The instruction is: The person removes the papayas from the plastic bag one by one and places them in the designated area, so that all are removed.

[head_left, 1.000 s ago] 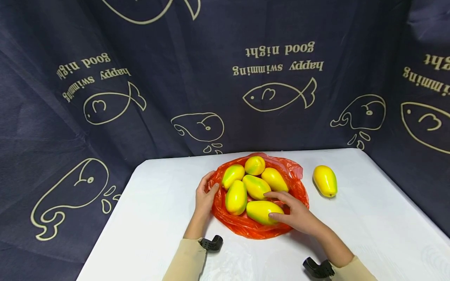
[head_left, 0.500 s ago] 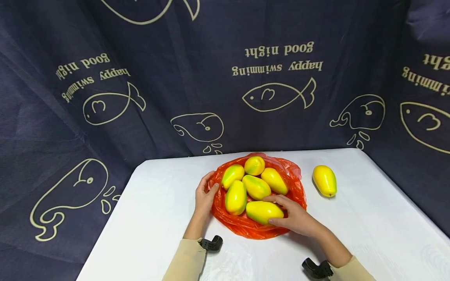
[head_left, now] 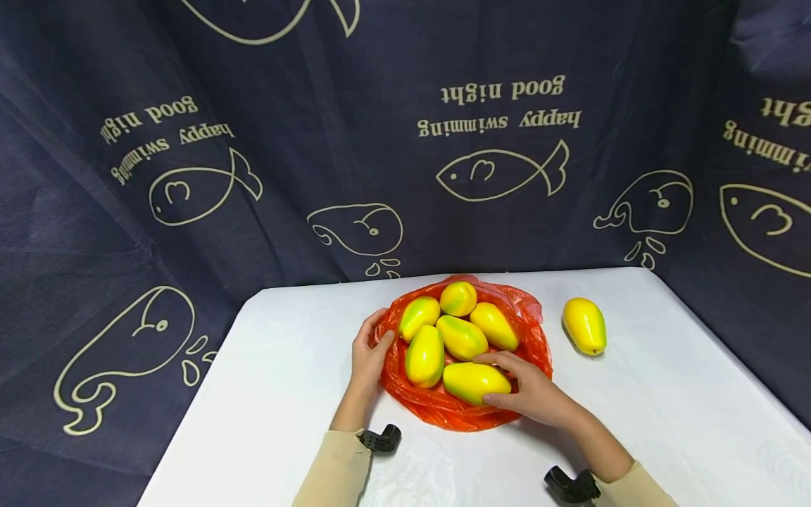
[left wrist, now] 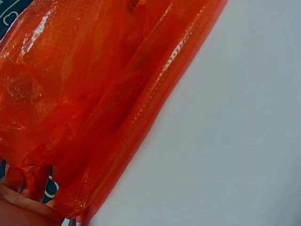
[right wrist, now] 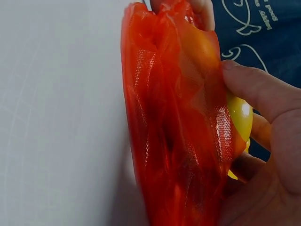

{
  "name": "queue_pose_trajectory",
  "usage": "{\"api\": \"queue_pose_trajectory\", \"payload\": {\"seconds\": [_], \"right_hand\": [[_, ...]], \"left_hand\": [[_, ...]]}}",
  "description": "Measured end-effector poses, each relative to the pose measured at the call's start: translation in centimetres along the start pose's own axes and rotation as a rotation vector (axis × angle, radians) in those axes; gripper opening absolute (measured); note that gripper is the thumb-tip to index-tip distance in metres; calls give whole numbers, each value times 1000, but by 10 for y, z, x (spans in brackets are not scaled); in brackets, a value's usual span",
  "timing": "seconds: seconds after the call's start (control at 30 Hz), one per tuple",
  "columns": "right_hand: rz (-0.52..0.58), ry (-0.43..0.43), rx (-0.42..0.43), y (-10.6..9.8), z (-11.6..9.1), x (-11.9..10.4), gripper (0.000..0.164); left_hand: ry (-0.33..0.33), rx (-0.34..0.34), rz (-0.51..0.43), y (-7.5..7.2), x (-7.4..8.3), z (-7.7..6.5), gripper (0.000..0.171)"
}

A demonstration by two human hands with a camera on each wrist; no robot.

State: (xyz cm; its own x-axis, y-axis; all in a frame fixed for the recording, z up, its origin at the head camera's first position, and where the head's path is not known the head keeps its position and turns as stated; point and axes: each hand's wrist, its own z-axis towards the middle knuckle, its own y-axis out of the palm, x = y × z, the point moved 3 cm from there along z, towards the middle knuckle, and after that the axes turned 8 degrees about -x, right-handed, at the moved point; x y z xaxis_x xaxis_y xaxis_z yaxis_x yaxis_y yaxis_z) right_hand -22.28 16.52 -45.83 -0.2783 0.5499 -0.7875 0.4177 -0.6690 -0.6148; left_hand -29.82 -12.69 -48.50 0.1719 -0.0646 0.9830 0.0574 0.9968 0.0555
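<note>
Drawn slightly toward the middle of the red bag [head_left: 456, 417] since a second ago: right hand [head_left: 538, 394].
Head view: inside the bag, six glossy oval fruits [head_left: 425, 356], yellow blushed green; right of it, one lone fruit [head_left: 585, 325]; left hand [head_left: 367, 360] pinching the bag's left rim; right thumb and fingers about the nearest fruit [head_left: 472, 382], cannot tell whether clamped. Left wrist view: thin, crinkled, translucent film. Right wrist view: yellow fruit past the bag's edge.

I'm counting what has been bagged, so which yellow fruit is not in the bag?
The lone fruit, standing apart at the far right, directly on the white table. The other six in view are all inside the red bag.
</note>
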Motion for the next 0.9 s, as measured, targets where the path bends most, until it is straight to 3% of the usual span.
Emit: {"api": "queue_pose_trajectory", "payload": {"seconds": [0.63, 0.9], "right_hand": [[-11, -25, 47, 0, -3, -4, 54], [21, 12, 105, -1, -6, -5, 55]], "left_hand": [[15, 1, -28, -1, 0, 0, 46], [8, 4, -15, -1, -1, 0, 45]]}}
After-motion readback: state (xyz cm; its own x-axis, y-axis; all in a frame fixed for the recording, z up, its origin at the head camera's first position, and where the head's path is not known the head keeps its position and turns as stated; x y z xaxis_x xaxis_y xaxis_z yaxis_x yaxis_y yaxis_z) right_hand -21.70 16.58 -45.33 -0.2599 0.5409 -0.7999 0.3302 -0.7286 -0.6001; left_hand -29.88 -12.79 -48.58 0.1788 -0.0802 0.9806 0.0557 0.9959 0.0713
